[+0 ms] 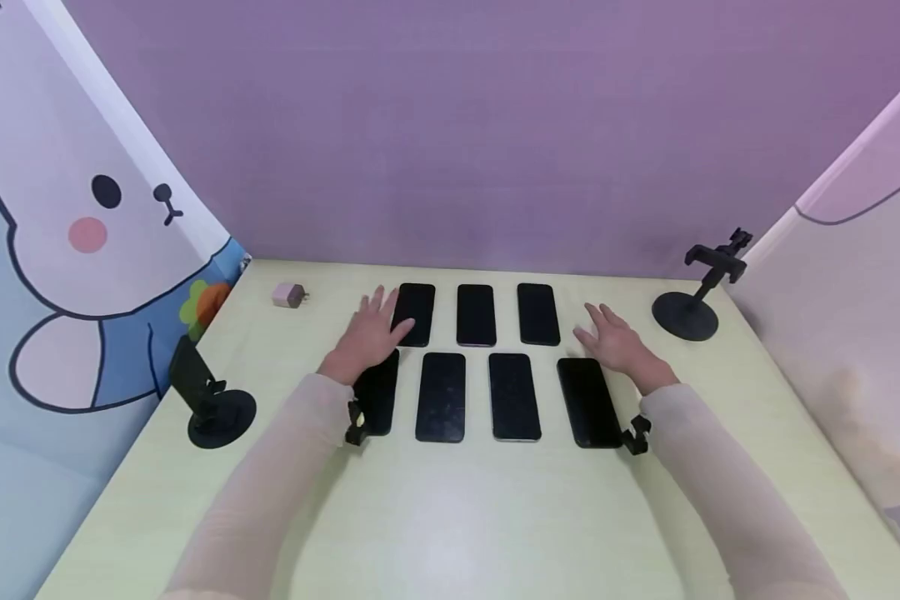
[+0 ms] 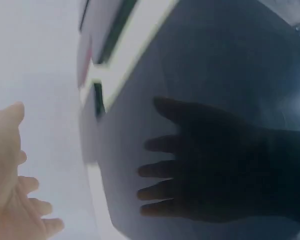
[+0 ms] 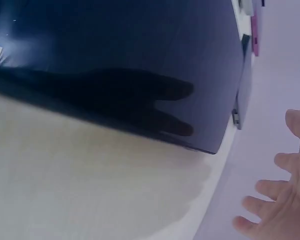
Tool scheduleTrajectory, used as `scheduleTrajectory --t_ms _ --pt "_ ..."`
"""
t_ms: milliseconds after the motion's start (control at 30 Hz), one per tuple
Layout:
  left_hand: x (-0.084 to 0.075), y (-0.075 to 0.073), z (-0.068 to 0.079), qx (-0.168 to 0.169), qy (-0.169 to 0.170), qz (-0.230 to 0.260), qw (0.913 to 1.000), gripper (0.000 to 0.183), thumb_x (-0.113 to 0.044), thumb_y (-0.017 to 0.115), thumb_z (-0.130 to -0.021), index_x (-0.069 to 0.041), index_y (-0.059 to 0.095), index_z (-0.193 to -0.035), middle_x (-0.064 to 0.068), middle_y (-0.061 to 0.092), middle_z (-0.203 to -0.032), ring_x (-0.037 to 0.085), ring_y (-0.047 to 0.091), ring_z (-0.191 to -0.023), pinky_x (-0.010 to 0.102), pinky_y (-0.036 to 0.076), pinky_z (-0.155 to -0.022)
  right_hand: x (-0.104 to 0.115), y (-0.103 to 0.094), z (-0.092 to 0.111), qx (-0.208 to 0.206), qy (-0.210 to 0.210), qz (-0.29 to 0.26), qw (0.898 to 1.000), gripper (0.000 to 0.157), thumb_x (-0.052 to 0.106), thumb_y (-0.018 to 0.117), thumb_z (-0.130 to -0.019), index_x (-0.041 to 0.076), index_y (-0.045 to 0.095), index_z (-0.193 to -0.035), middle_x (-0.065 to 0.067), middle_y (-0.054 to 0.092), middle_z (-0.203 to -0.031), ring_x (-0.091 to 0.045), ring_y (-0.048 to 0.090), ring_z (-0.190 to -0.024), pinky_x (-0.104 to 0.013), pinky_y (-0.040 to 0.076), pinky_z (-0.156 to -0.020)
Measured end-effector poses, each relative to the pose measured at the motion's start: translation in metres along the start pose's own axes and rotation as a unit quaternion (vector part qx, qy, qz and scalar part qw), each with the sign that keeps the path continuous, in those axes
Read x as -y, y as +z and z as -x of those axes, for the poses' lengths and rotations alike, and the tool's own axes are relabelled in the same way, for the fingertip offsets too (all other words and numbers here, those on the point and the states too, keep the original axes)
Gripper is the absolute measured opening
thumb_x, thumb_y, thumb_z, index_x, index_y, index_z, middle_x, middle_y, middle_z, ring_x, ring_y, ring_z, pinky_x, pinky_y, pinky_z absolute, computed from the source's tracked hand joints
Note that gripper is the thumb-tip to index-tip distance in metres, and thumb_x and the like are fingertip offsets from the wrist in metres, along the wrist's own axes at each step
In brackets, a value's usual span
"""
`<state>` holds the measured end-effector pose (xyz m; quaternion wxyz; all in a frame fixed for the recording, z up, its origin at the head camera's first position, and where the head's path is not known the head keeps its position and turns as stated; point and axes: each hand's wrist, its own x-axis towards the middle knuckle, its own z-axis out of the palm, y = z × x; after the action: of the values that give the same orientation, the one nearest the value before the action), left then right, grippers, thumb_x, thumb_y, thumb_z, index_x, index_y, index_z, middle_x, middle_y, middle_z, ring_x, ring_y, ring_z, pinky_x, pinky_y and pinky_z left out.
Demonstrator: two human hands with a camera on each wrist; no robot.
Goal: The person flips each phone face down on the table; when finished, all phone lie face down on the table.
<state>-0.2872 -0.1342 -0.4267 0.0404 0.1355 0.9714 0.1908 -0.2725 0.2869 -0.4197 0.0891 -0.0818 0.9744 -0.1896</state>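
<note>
Several dark smartphones lie flat in two rows. My left hand (image 1: 366,337), fingers spread, is between the front-left phone (image 1: 378,392) and the back-left phone (image 1: 417,312); its thumb overlaps the latter's edge in the head view. On the other side, my right hand (image 1: 617,343) has its fingers extended just beyond the top of the front-right phone (image 1: 588,404). Both hands hold nothing. In the left wrist view a glossy phone screen (image 2: 230,60) mirrors the left hand (image 2: 15,195). The right wrist view likewise has a hand's reflection on a screen (image 3: 140,40).
At the back left of the pale table (image 1: 450,533) lies a small charger plug (image 1: 289,295). Black phone stands flank the rows, one at left (image 1: 221,419) and one at back right (image 1: 686,315). A purple backdrop (image 1: 495,150) rises behind the table.
</note>
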Motion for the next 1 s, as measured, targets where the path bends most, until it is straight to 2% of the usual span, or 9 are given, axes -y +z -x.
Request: scheduleTrajectory --t_ms 167,267,367,600,767,900,1000 --pt "-0.039 0.013 -0.003 -0.006 0.052 0.045 0.9976 0.073 -0.05 0.035 -0.104 -0.007 0.009 -0.157 0.021 0.007 -0.159 0.04 0.007 -0.144 0.05 0.015 -0.113 0.001 -0.004 0.016 0.0 -0.015 -0.06 0.998 0.069 0.035 0.039 -0.105 -0.006 0.011 -0.153 -0.035 0.011 -0.153 -0.051 0.009 -0.139 -0.062 0.013 -0.109" --pt "-0.063 0.024 -0.006 -0.011 0.083 0.08 0.9932 0.072 -0.046 0.041 -0.103 -0.006 0.013 -0.156 0.021 0.015 -0.158 0.035 0.015 -0.144 0.046 0.017 -0.114 0.001 -0.006 0.026 0.003 -0.021 -0.075 0.997 0.068 0.035 0.04 -0.106 -0.009 0.013 -0.151 -0.037 0.018 -0.15 -0.052 0.022 -0.135 -0.061 0.022 -0.107" --pt "-0.087 0.034 -0.008 -0.01 0.099 0.114 0.9884 0.071 -0.04 0.048 -0.102 -0.006 0.018 -0.156 0.019 0.024 -0.156 0.031 0.023 -0.142 0.042 0.021 -0.113 0.001 -0.008 0.034 0.004 -0.02 -0.081 0.996 0.068 0.037 0.04 -0.106 -0.011 0.018 -0.149 -0.039 0.027 -0.145 -0.054 0.036 -0.126 -0.061 0.033 -0.1" --pt "-0.144 0.06 -0.009 0.014 0.099 0.19 0.9768 0.066 -0.033 0.059 -0.099 -0.007 0.031 -0.152 0.016 0.043 -0.145 0.026 0.046 -0.128 0.038 0.039 -0.103 -0.002 -0.005 0.049 -0.005 -0.011 -0.08 0.997 0.057 0.03 0.047 -0.104 -0.01 0.036 -0.142 -0.036 0.046 -0.133 -0.05 0.05 -0.116 -0.056 0.044 -0.089" --pt "-0.175 0.077 -0.007 0.022 0.11 0.246 0.9626 0.06 -0.029 0.061 -0.098 -0.005 0.038 -0.148 0.015 0.052 -0.135 0.022 0.058 -0.111 0.031 0.047 -0.09 -0.008 0.0 0.057 -0.006 -0.006 -0.092 0.996 0.05 0.025 0.051 -0.102 -0.01 0.044 -0.137 -0.033 0.053 -0.126 -0.048 0.055 -0.111 -0.052 0.048 -0.084" --pt "-0.193 0.089 -0.008 0.031 0.086 0.286 0.9538 0.058 -0.029 0.063 -0.097 -0.005 0.042 -0.145 0.016 0.054 -0.133 0.021 0.061 -0.105 0.03 0.049 -0.085 -0.01 0.002 0.06 0.003 0.003 -0.111 0.994 0.048 0.023 0.053 -0.101 -0.009 0.045 -0.136 -0.033 0.054 -0.125 -0.045 0.058 -0.107 -0.05 0.049 -0.083" --pt "-0.203 0.099 -0.008 0.047 0.061 0.279 0.9573 0.059 -0.033 0.063 -0.097 -0.008 0.041 -0.145 0.014 0.052 -0.135 0.02 0.059 -0.11 0.03 0.048 -0.088 -0.01 0.003 0.061 0.018 0.013 -0.128 0.992 0.048 0.022 0.055 -0.1 -0.009 0.046 -0.136 -0.032 0.055 -0.123 -0.039 0.062 -0.099 -0.047 0.051 -0.079"
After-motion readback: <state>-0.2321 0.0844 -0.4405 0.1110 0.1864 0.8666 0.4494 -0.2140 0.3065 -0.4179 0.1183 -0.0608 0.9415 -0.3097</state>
